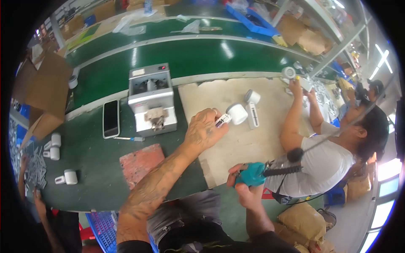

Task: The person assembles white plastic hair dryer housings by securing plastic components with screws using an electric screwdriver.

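My left hand (204, 128) is closed on the handle of a white device with a round, drum-like head (237, 114), over the beige board (194, 99). Teal in colour, an electric screwdriver (254, 174) with a black coiled cord sits in the grip of my right hand (247, 192), near the board's front edge. Its tip is hard to make out, and it is apart from the device. Just beyond the held device, a second white device (252, 110) of similar shape lies on the board. A grey screw feeder (152, 99) with a lit red switch stands left of my left hand.
A phone (111, 119), a blue-tipped pen-like tool (130, 138) and a worn red plate (141, 163) lie on the green table. More white devices (66, 177) are at the left. At right, a co-worker (316, 164) handles a white part. A cardboard box (48, 90) stands far left.
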Available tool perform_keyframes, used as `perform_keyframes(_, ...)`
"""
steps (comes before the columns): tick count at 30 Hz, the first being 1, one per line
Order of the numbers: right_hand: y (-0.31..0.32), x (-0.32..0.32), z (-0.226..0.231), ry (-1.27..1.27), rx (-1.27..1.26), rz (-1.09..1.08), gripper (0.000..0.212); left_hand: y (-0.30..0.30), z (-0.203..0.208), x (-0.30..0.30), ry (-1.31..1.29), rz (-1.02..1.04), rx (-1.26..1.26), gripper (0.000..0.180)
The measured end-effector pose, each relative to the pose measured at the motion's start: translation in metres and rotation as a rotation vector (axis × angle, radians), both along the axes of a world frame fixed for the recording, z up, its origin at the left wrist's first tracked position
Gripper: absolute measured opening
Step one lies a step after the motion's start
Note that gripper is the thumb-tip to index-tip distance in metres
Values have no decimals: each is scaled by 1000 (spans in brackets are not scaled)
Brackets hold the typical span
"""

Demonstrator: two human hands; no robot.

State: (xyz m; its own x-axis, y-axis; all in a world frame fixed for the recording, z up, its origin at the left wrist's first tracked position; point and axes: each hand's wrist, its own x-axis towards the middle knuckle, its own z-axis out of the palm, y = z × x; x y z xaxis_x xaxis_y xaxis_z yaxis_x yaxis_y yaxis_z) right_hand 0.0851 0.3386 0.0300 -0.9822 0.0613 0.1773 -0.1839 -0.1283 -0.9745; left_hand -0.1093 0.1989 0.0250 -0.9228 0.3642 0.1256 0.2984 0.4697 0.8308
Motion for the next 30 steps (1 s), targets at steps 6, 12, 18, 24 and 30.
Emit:
perform_keyframes(6,-34,-26,11,-52,59,-11,70,-111,17,84,369,42,-143,23)
perform_keyframes(12,-82,-68,28,48,-280,184,74,-176,3,106,355,51,-141,24)
perform_keyframes(18,-158,-167,48,345,-136,24,69,-195,-12,98,309,74,-174,28)
perform_keyframes(24,-178,-206,30,432,3,70,54,-195,-25,101,366,85,-128,37)
perform_keyframes(30,-175,-208,20,400,72,98,46,-193,-23,99,288,94,-98,38)
